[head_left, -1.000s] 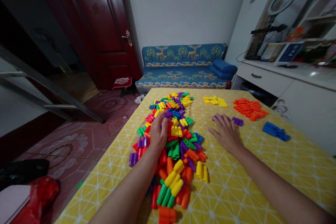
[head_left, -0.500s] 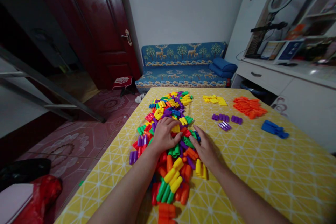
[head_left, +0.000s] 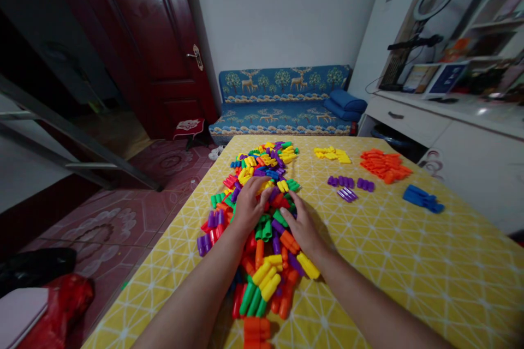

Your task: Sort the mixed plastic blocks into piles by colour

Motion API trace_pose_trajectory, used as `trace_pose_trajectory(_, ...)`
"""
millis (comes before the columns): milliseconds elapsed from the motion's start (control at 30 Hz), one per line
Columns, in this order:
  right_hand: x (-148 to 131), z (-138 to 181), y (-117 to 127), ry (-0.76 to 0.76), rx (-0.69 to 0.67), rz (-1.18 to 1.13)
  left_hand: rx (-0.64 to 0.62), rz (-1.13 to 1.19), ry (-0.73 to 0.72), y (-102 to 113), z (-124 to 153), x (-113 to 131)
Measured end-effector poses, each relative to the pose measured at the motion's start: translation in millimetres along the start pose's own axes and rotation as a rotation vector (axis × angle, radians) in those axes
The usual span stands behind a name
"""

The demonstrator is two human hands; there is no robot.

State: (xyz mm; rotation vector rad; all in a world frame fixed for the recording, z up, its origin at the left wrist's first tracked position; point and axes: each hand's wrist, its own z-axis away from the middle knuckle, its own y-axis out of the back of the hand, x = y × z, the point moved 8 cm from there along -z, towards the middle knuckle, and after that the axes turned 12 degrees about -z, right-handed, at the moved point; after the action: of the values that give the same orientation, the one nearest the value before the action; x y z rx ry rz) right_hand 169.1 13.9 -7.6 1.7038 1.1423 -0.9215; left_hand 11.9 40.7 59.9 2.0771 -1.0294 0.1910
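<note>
A long mixed pile of coloured plastic blocks (head_left: 262, 278) lies on the yellow patterned table (head_left: 409, 262). My left hand (head_left: 249, 206) rests on the middle of the pile, its fingers curled down over some blocks. Just to its right, my right hand (head_left: 302, 227) lies on the pile with its fingers stretched out, holding nothing. Sorted groups lie apart at the far right: purple blocks (head_left: 347, 185), yellow blocks (head_left: 331, 154), orange blocks (head_left: 385, 165) and blue blocks (head_left: 421, 199).
A blue patterned sofa (head_left: 282, 103) stands beyond the table's far edge, with a dark red door (head_left: 155, 43) to its left. A white cabinet (head_left: 450, 136) runs along the right. A red bag (head_left: 61, 305) lies on the tiled floor at the lower left.
My right hand has come back from the purple group, where purple blocks now lie, to the mixed pile beside my left hand. My left hand stayed on the pile.
</note>
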Motion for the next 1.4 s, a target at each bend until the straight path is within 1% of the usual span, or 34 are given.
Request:
trace_pose_trajectory(100,4.4,-12.0,-13.0,-0.027,0.012,-0.038,-0.014,-0.012,0.008,-2.3,0.6,-3.3)
trace_pose_trajectory(167,1.4,-17.2,-17.2,-0.015,0.017,-0.113,-0.018,-0.017,0.022,-3.5,0.6,-6.4)
trace_pose_trajectory(267,-10.8,-22.3,-18.4,0.072,-0.002,-0.216,0.005,-0.024,0.027,-2.7,0.1,-7.9)
trace_pose_trajectory(333,-18.1,-27.3,-15.8,0.157,-0.001,-0.221,0.031,-0.032,0.02,-1.0,-0.6,-6.9)
trace_pose_trajectory(400,-18.2,-36.4,-11.6,0.214,0.037,-0.157,0.05,-0.036,0.01,0.1,-1.4,-5.6)
trace_pose_trajectory(467,-9.0,-49.0,-9.5,0.2,0.08,-0.039,0.068,-0.026,-0.005,0.7,-2.1,-4.4)
trace_pose_trajectory(500,-2.7,-55.5,-10.6,0.175,0.081,0.028,0.08,-0.017,-0.014,1.2,-2.3,-3.8)
trace_pose_trajectory(567,7.7,-65.9,-16.3,0.142,0.033,0.131,0.11,0.001,-0.034,2.5,-2.5,-3.0)
trace_pose_trajectory(633,11.0,-70.1,-21.1,0.149,-0.02,0.169,0.131,0.01,-0.048,3.0,-2.4,-2.7)
trace_pose_trajectory(700,9.0,-68.5,-19.0,0.153,-0.011,0.16,0.134,0.003,-0.057,2.2,-2.3,-2.5)
trace_pose_trajectory(800,1.8,-60.7,-11.5,0.129,0.038,0.103,0.12,-0.026,-0.066,0.3,-1.5,-1.0)
trace_pose_trajectory(933,-7.3,-52.0,-10.8,0.102,0.044,-0.016,0.07,-0.04,-0.087,-2.7,-0.2,3.3)
trace_pose_trajectory(1067,-2.8,-49.8,-9.4,0.048,0.103,-0.251,0.026,-0.021,-0.065,-4.6,0.1,2.8)
trace_pose_trajectory(1200,-1.0,-49.1,-0.9,0.067,0.202,-0.35,0.031,0.014,-0.08,-3.7,0.1,4.1)
trace_pose_trajectory(1300,-3.9,-49.4,0.4,0.045,0.206,-0.456,0.003,0.028,-0.14,-5.2,0.0,9.6)
trace_pose_trajectory(1400,-13.0,-49.2,-1.2,0.025,0.19,-0.59,-0.017,0.038,-0.175,-5.9,-0.1,13.2)
